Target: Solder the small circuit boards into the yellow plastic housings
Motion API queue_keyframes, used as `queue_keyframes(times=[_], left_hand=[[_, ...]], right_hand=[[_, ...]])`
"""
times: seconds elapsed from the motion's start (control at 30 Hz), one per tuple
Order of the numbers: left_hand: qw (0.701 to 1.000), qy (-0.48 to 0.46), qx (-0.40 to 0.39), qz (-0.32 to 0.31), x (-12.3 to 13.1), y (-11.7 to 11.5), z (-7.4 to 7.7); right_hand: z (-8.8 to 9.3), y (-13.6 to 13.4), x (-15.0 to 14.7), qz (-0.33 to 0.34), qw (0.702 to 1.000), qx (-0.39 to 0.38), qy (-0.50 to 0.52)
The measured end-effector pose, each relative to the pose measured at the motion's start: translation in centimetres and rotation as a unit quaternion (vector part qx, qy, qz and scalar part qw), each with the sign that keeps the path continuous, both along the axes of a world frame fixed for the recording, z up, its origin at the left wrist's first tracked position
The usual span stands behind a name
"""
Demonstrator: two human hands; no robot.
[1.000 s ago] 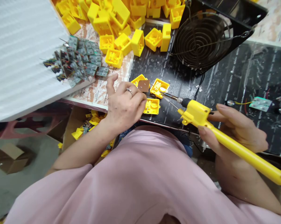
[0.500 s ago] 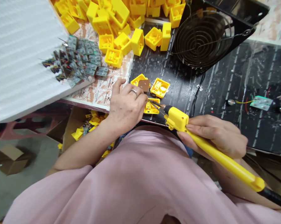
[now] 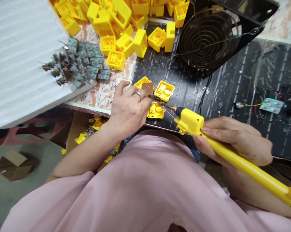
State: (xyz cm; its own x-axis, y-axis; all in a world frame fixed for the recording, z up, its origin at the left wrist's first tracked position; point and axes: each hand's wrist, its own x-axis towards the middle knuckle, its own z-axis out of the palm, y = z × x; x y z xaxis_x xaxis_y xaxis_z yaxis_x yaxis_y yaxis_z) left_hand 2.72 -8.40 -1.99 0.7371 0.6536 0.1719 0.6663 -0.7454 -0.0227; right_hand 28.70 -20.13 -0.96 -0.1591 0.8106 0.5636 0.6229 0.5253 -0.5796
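My right hand is wrapped round a yellow soldering iron with a thin metal tip and a solder feed tube pointing left. The tip reaches over a small open yellow case near the table edge. My left hand, a ring on one finger, is curled beside that case. Its fingertips and thumb are hidden, so what they pinch cannot be made out. A brown square board lies at a second yellow case just beyond my left fingers. A third open case sits to their right.
Yellow housings are heaped at the back. Wired circuit boards lie piled by white foam at left. A black fan stands behind. One wired board lies at right; below left is a carton of yellow parts.
My right hand has drawn the soldering iron a little to the right, so its tip sits farther from my left fingers. My left hand stays nearly in place.
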Motion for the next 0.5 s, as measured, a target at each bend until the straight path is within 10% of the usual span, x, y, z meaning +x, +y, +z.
queue_keyframes(times=[0.5], left_hand=[[0.991, -0.124, -0.054, -0.003, -3.1, 2.3, 1.2]], right_hand=[[-4.0, -1.7, 1.2, -0.178, 0.976, 0.101, 0.074]])
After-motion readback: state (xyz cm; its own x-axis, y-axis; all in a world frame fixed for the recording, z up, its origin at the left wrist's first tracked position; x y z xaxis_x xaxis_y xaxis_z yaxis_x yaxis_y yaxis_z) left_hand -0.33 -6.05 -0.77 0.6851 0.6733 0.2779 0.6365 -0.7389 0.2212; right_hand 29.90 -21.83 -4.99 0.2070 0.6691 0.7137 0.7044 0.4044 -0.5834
